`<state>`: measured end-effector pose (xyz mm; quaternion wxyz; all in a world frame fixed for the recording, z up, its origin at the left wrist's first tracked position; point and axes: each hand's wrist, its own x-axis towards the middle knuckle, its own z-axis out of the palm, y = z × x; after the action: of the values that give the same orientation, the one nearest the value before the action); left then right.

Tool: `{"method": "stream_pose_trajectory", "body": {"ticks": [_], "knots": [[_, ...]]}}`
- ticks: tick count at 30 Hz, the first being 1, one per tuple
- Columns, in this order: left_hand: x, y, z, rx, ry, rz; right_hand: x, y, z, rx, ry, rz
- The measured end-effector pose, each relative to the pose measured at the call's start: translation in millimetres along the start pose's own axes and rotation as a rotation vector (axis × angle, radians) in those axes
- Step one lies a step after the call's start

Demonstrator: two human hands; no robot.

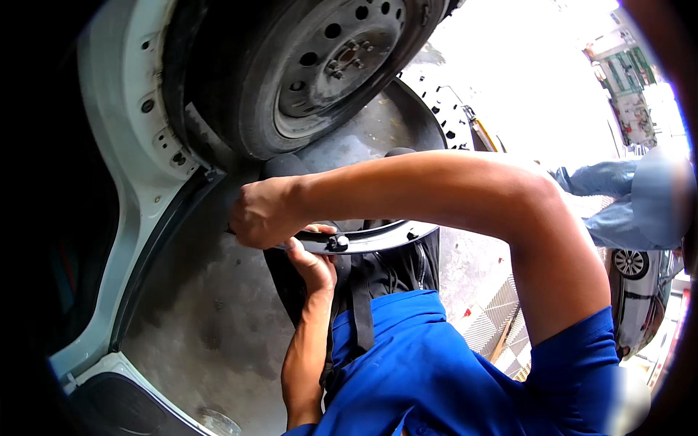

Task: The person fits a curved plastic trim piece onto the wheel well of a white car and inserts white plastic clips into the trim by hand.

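Observation:
A curved trim strip (pixel 378 238), pale with dark edges and fitted with clips, lies across my lap. Around it, near its left part, the fingers and thumb of my left hand (pixel 313 267) are closed from below. Just above and to the left, my right hand (pixel 258 214) is curled shut at the strip's end, its forearm crossing over the piece; what its fingertips grip is hidden. Black trousers and a blue shirt are beneath my arms.
A dark steel wheel (pixel 313 94) stands above me. The car's pale body edge (pixel 131 218) curves down the left. At right are a person in jeans (pixel 603 182), a yellow-and-black tool (pixel 483 134), another car (pixel 636 305) and patterned floor tiles (pixel 502 327).

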<state>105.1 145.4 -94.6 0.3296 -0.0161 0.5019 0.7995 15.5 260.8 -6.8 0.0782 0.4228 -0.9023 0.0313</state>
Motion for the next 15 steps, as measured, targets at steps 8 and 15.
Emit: {"method": "stream_pose_trajectory", "body": {"ticks": [8, 15], "knots": [[1, -4, 0, -0.104, 0.008, -0.016, 3, 8, -8, -0.069, -0.16, -0.047], [3, -12, -4, -0.123, 0.016, 0.016, 12, 23, -8, -0.029, -0.166, -0.124]]}}
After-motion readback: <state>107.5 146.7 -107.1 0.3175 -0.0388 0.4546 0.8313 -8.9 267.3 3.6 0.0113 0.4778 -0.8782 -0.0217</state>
